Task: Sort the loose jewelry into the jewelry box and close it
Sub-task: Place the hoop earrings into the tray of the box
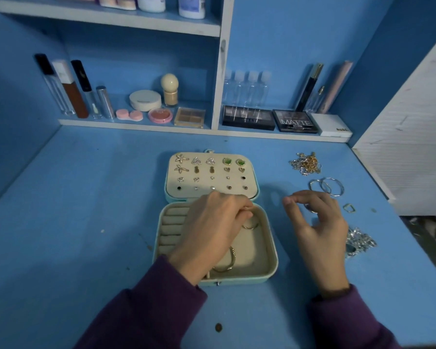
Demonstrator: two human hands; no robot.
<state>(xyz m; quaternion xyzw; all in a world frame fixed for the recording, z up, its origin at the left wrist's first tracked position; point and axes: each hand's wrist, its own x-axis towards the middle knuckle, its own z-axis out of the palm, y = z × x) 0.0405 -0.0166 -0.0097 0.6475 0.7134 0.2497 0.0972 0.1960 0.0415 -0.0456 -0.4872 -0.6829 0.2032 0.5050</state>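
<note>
The jewelry box (267, 238) lies open in the middle of the table (86, 197), its lid with earrings (212, 172) on the far side. The left hand (212, 227) hovers over the tray and pinches a thin hoop (250, 225) with curled fingertips. The right hand (315, 227), just right of the box, has loosely curled fingers; I cannot tell if it holds the silver ring (311, 209). More hoops (329, 186) and chains (305, 163) lie far right.

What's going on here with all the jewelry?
A person is sorting jewelry into an open jewelry box on a blue desk. The left hand pinches what looks like a small hoop over the box, where a bangle already lies. The right hand hovers beside it, loosely curled, near hoops, chains and a ring waiting on the desk.
</note>
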